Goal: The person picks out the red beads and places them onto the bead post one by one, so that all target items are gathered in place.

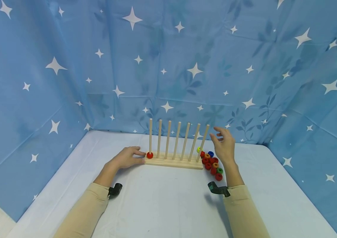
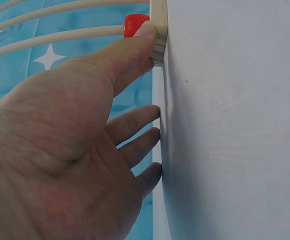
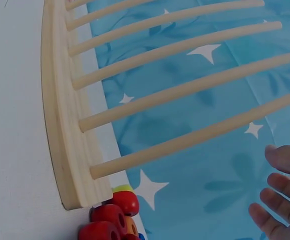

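Observation:
A wooden peg rack [image 1: 171, 162] with a row of several upright pegs stands on the white table. One red bead [image 1: 150, 155] sits at the foot of its leftmost peg. With thumb and forefinger, my left hand [image 1: 126, 157] grips the left end of the rack's base; its other fingers reach out beside it, as the left wrist view shows. Raised near the top of the rightmost peg, my right hand [image 1: 224, 143] has its fingers apart and nothing between them. Loose beads [image 1: 211, 161], mostly red with some orange, blue, green and yellow, lie beside the rack's right end.
A blue curtain [image 1: 168, 66] with white stars hangs behind the table and along both sides. White cloth covers the table [image 1: 168, 201]. Each wrist wears a dark camera mount [image 1: 219, 189].

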Demonstrator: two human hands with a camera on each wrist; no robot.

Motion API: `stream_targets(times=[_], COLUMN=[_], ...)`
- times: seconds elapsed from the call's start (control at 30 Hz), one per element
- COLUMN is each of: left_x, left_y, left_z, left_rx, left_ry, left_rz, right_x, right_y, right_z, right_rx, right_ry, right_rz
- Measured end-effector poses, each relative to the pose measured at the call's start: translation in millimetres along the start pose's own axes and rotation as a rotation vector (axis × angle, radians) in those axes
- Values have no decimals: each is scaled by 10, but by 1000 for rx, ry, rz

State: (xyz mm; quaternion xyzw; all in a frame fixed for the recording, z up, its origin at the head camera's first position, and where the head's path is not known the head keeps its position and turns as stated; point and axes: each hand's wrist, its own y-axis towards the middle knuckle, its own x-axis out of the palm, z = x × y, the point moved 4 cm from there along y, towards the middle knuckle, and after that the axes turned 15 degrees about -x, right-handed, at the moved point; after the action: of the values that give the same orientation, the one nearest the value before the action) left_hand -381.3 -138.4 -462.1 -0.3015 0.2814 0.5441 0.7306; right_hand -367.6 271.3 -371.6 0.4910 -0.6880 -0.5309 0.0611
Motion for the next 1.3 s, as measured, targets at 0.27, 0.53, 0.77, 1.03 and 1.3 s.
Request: stream_targets(times=[0.27,0.53,0.77,1.03,1.3], left_x=[-22,-24,-25,-17,2], left_y=[5,-8,1,10,27], left_z=[-9,-1,6,0,-17], left_rx=[7,8,16,24,25], left_ry=[8,0,10,16,13], left_rz=[10,5,8,14,12], right_x=[37,99,162,216,263], right_y=[-31,-95,-152,-215,-269], right_z=[87,171,224,270,326], right_rx=[57,107,134,150,159], right_ry=[-9,10,25,-8,-2], right_rz=[-54,-109,-168,-274,-361])
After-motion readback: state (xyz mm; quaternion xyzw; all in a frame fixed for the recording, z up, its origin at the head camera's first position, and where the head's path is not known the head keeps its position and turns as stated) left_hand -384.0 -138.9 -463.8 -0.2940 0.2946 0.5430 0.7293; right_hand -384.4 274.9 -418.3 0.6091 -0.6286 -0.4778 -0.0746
